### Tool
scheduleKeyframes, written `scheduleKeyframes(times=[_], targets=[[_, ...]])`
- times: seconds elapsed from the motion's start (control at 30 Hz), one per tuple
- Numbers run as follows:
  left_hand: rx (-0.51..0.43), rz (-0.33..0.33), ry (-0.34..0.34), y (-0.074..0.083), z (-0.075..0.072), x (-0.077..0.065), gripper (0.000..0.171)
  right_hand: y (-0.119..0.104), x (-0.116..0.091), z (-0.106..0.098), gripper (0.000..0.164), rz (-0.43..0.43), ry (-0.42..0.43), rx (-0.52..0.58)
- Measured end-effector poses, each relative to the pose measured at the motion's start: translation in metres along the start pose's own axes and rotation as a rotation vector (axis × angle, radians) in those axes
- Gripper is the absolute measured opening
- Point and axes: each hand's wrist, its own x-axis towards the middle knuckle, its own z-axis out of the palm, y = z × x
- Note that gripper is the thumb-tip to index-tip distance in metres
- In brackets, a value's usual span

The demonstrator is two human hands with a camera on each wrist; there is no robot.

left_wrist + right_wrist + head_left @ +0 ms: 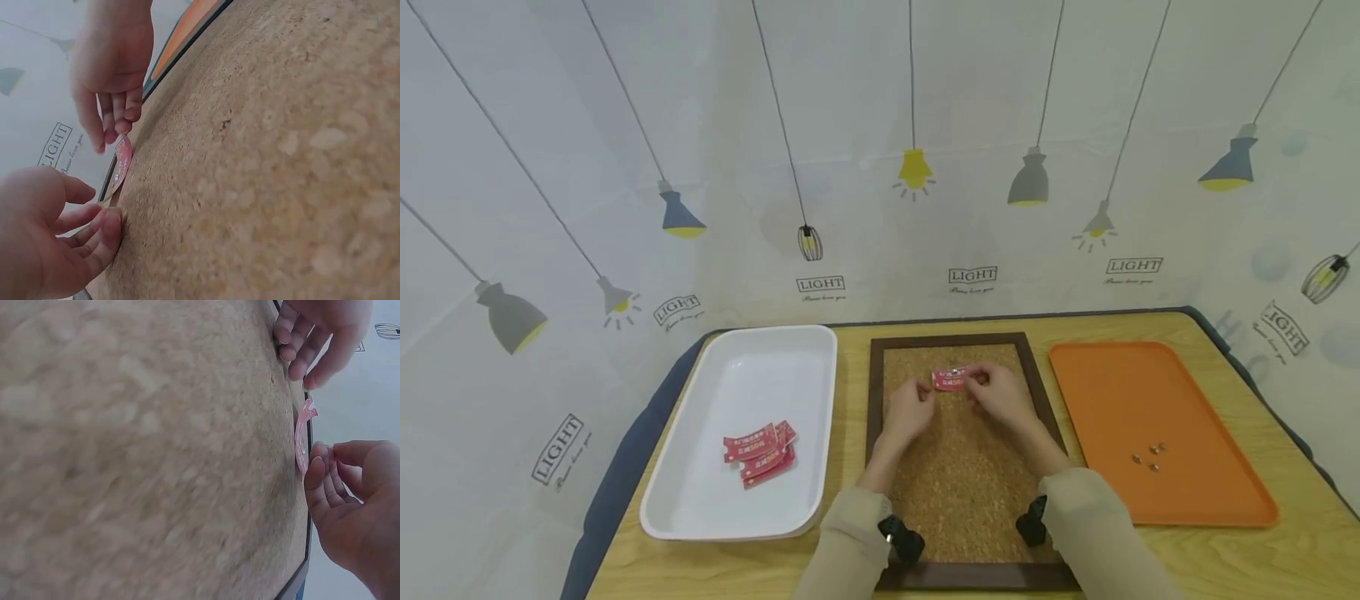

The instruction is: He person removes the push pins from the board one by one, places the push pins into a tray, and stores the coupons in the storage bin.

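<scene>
A red paper coupon (948, 380) with white and yellow print lies near the top of a cork board (962, 492), bowed slightly off the surface. A small shiny pin (955, 372) shows at its upper edge. My right hand (1002, 397) pinches the coupon's right end between thumb and fingertips. Just left of the coupon, my left hand (909, 412) has its fingers loosely bent, the lower fingertips (111, 222) at the cork. A narrow gap separates the left fingers from the coupon (302, 439) in the right wrist view.
To the left stands a white tray (688, 492) holding several more red coupons (760, 452). On the right, an orange tray (1150, 392) carries several small metal pins (1154, 467). A dark brown frame (977, 575) borders the cork, and a patterned wall sheet (880, 208) rises behind the table.
</scene>
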Motion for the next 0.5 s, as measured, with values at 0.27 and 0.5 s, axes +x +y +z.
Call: scheduleKeyframes(times=[0.27,0.5], targets=[[0.046,-0.133,-0.026,0.002,0.006,0.011,0.019,-0.001,0.016,0.007,0.023,0.014,0.012,0.02],[0.106,-0.167,-0.003,0.005,0.006,0.014,0.025,0.002,0.025,0.014,0.018,-0.001,0.07,-0.055]])
